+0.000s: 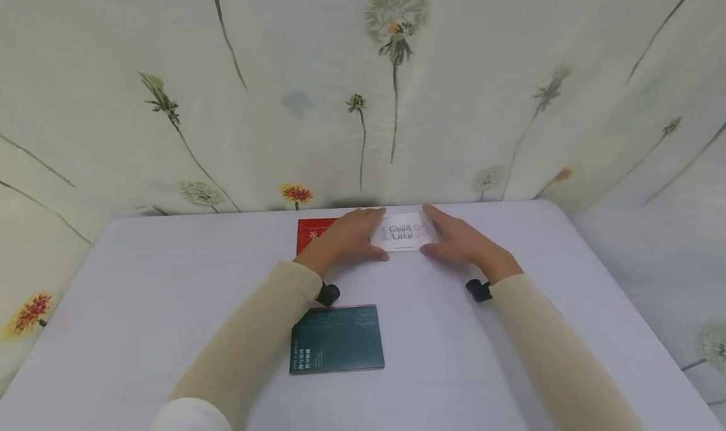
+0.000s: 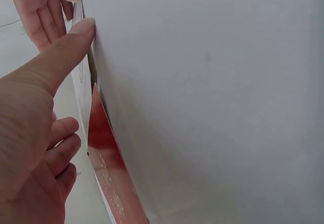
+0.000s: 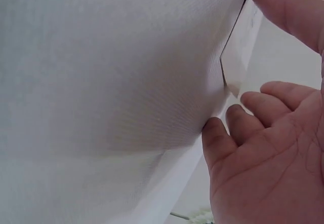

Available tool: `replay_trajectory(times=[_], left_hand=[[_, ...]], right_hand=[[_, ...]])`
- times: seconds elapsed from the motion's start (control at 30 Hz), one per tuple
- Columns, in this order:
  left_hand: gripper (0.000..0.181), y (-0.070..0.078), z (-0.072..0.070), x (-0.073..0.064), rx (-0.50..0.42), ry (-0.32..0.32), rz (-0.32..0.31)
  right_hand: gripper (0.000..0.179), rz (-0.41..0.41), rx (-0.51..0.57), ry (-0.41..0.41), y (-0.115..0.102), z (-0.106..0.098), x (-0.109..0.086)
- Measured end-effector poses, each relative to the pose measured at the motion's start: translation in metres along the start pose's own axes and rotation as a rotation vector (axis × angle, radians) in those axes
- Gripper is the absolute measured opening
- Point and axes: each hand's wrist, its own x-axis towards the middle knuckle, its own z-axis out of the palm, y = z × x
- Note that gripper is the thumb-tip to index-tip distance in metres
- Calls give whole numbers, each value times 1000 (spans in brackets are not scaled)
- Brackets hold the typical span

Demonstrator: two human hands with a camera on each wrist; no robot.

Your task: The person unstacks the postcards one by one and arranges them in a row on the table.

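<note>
A white card [image 1: 401,232] printed "Good Luck" lies at the far side of the table, between both hands. My left hand [image 1: 348,237] holds its left end, thumb at the near edge and fingers at the far edge. At the right end my right hand [image 1: 460,242] holds it the same way. In the right wrist view the right thumb [image 3: 291,11] meets the card's edge [image 3: 238,57], and the other fingers spread low over the cloth. Partly hidden behind my left hand is a red card [image 1: 311,234], also visible in the left wrist view.
A dark green booklet [image 1: 339,339] with pale lettering lies nearer me, its upper left corner overlapped by my left sleeve. White cloth covers the table [image 1: 187,280]. Beyond the table's far edge hangs a flower-patterned curtain [image 1: 317,103].
</note>
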Motion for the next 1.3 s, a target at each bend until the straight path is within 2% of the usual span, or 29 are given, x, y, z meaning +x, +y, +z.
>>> replay_trajectory(times=[0.17,0.33,0.6,0.9,0.97,1.17,1.3], left_hand=[[101,5,-4,-6,5,32,-19],[100,8,-10,-20,0,39,-2],[108,10,-18,-65,-34,12,56],[113,6,-19,-128,35,62,132],[114,5,-20,-140,26,64,134],[117,3,-18,-172,43,51,134],[118,-2,-12,-191,59,35,131]], right_hand=[[99,-19,25,21,-1,-1,-7],[99,-47,-6,52,-8,-2,-24],[101,-77,-20,72,-27,-4,-66],[105,-172,-17,82,-57,4,-89],[106,-193,-25,76,-64,6,-94],[110,-231,-137,66,-81,14,-109],[110,-237,-139,45,-92,26,-116]])
